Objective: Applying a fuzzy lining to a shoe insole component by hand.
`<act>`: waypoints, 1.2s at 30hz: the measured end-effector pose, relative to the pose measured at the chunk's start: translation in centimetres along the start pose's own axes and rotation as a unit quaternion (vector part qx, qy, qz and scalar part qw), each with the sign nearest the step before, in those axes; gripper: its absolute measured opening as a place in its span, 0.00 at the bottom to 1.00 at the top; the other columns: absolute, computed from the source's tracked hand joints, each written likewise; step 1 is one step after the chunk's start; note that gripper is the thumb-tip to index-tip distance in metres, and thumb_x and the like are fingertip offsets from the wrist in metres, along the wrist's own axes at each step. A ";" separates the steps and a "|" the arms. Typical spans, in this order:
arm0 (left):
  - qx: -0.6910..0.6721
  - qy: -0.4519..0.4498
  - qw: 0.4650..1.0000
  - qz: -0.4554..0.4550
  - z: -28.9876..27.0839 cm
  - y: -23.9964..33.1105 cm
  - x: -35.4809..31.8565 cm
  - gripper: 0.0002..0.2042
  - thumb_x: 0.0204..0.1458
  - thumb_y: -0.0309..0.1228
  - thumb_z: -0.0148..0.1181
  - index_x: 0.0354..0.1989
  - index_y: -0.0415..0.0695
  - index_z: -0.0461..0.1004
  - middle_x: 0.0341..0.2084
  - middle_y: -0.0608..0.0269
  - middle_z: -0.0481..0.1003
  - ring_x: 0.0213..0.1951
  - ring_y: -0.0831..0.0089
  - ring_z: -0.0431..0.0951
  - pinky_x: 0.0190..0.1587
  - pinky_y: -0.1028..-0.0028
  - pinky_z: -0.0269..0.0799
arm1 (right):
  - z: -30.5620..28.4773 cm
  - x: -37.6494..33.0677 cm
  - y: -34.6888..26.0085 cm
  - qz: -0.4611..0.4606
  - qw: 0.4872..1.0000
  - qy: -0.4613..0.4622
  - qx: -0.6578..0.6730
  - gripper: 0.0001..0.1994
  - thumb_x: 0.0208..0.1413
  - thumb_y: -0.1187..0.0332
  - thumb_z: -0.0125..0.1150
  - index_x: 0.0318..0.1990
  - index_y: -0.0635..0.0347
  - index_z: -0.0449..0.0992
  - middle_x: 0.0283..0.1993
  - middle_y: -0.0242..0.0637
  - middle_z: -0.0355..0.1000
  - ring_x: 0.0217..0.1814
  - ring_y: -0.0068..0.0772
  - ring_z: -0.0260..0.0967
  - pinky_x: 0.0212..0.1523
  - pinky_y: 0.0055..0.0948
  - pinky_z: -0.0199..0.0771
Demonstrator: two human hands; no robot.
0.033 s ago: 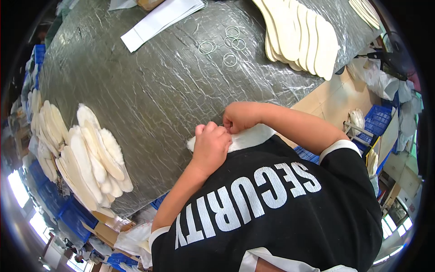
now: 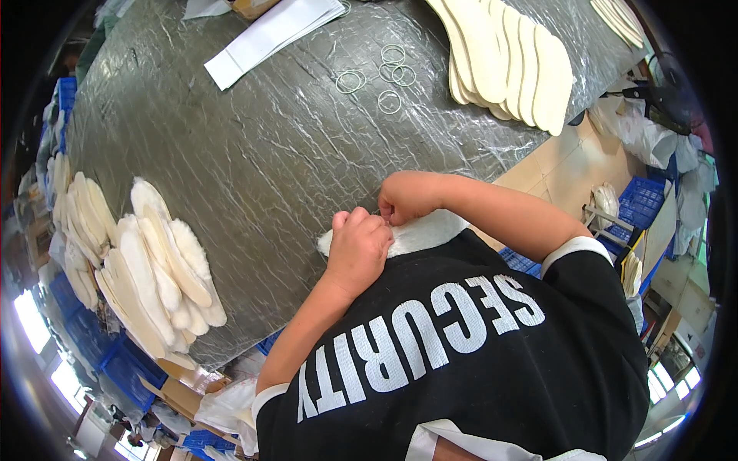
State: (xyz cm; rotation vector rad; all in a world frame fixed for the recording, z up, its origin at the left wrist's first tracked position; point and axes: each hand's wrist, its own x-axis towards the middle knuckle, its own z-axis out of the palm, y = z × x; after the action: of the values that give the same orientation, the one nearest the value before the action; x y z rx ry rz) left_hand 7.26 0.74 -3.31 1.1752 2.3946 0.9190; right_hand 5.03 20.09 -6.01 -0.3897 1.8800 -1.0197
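Note:
A white fluffy insole [image 2: 432, 233] lies at the table's near edge, against the front of my black shirt. My left hand [image 2: 358, 246] is curled over it near its left end, fingers bent and gripping it. Just right of that, my right hand [image 2: 409, 198] is closed in a pinch above the insole's far edge, its fingertips meeting those of my left hand. Whatever is between the right fingertips is too small and hidden to make out. The middle of the insole is covered by both hands.
Fleecy insoles [image 2: 157, 269] are piled at the table's left edge. Cream insoles [image 2: 507, 61] lie fanned at the far right. Pale green rubber bands [image 2: 390, 102] and white paper strips [image 2: 261, 46] rest farther back on the plastic-covered table [image 2: 254, 161]. Blue crates [image 2: 642, 203] stand beyond the right edge.

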 end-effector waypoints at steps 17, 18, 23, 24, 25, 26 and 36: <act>-0.017 -0.040 0.999 -0.003 0.4 0.2 0.0 0.05 0.39 0.22 0.63 0.24 0.44 0.72 0.24 0.62 0.71 0.35 0.61 0.69 0.41 0.63 0.58 | 0.7 0.9 0.5 0.039 0.991 0.086 -0.093 0.07 0.38 0.69 0.63 0.27 0.59 0.80 0.26 0.43 0.76 0.29 0.40 0.73 0.32 0.38 0.71; -0.019 -0.013 1.000 -0.013 0.4 0.1 0.1 0.07 0.38 0.21 0.63 0.25 0.43 0.71 0.26 0.61 0.71 0.36 0.60 0.69 0.42 0.63 0.59 | 0.4 0.8 0.7 0.025 0.995 0.082 -0.047 0.07 0.39 0.68 0.63 0.27 0.59 0.80 0.25 0.42 0.75 0.28 0.39 0.73 0.31 0.37 0.71; -0.011 0.056 0.998 -0.025 1.1 -0.3 0.1 0.09 0.39 0.19 0.61 0.28 0.42 0.69 0.29 0.59 0.69 0.39 0.57 0.68 0.45 0.60 0.60 | 0.0 -0.2 0.3 -0.018 0.996 0.080 0.035 0.08 0.42 0.65 0.65 0.28 0.59 0.80 0.22 0.41 0.74 0.25 0.35 0.71 0.29 0.34 0.69; -0.011 0.068 0.997 -0.025 1.2 -0.2 0.1 0.09 0.40 0.19 0.60 0.29 0.42 0.69 0.29 0.58 0.69 0.39 0.57 0.68 0.45 0.60 0.60 | -0.1 -0.4 0.3 -0.015 0.996 0.069 0.053 0.09 0.44 0.64 0.65 0.29 0.60 0.80 0.23 0.41 0.74 0.25 0.34 0.70 0.29 0.34 0.69; -0.011 0.080 0.996 -0.025 1.3 -0.2 0.1 0.09 0.40 0.19 0.60 0.29 0.42 0.69 0.30 0.57 0.69 0.39 0.56 0.68 0.46 0.59 0.60 | -0.1 -0.4 0.3 -0.012 0.996 0.059 0.071 0.10 0.45 0.63 0.65 0.30 0.60 0.80 0.23 0.40 0.74 0.24 0.33 0.70 0.28 0.34 0.69; -0.011 0.080 0.996 -0.025 1.5 -0.2 0.0 0.09 0.40 0.19 0.60 0.29 0.42 0.69 0.30 0.57 0.69 0.39 0.56 0.68 0.46 0.59 0.60 | 0.0 -0.5 0.4 -0.011 0.996 0.059 0.071 0.10 0.45 0.63 0.65 0.30 0.60 0.80 0.23 0.40 0.74 0.24 0.33 0.70 0.28 0.34 0.69; -0.041 0.077 0.994 -0.068 1.7 -1.0 -0.3 0.08 0.42 0.20 0.61 0.32 0.40 0.71 0.31 0.56 0.70 0.36 0.55 0.71 0.41 0.61 0.65 | -0.1 -1.8 -0.7 -0.054 0.998 0.036 0.005 0.10 0.45 0.69 0.65 0.36 0.61 0.79 0.30 0.42 0.76 0.32 0.39 0.74 0.33 0.36 0.69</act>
State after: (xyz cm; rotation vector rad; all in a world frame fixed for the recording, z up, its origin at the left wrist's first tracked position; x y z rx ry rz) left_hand 7.73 0.72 -5.24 0.9298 2.4941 1.0865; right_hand 5.72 20.86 -4.42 -0.4571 1.9334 -1.1281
